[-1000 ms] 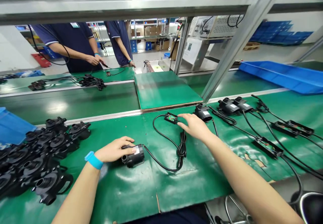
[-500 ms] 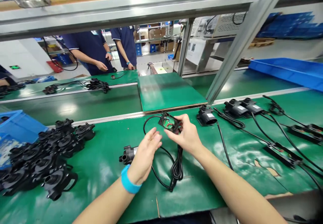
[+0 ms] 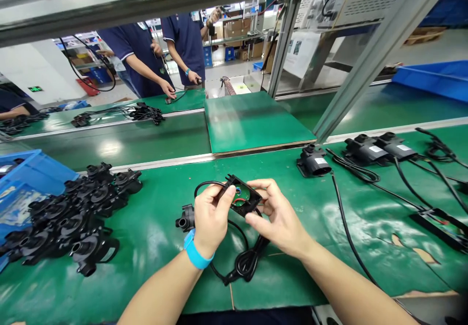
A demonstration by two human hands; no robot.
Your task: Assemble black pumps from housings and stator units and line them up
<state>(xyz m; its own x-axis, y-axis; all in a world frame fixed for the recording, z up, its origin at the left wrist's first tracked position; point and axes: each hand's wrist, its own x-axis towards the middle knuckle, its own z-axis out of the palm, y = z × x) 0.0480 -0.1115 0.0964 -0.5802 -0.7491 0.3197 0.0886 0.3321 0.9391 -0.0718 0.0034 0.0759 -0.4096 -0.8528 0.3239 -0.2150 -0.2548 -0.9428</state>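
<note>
A small open black plastic housing with a green circuit board and red and blue wires inside is held up above the bench. My left hand, with a blue wristband, grips its left side, the thumb lying over the board's edge. Around the right end curl the thumb and fingers of my right hand; part of their contact is hidden. A bundled black cable lies below on the green mat. Beside my left wrist sits a black pump, partly covered by that hand.
Several black pumps are heaped at left by a blue bin. More cabled pumps and an open housing lie at right. A metal post slants behind the bench; co-workers stand across.
My left hand has gone from open beside the housing to gripping its left side. The housing has come slightly nearer to me. The camera view has shifted, and a co-worker's hand has lowered to the far bench.
</note>
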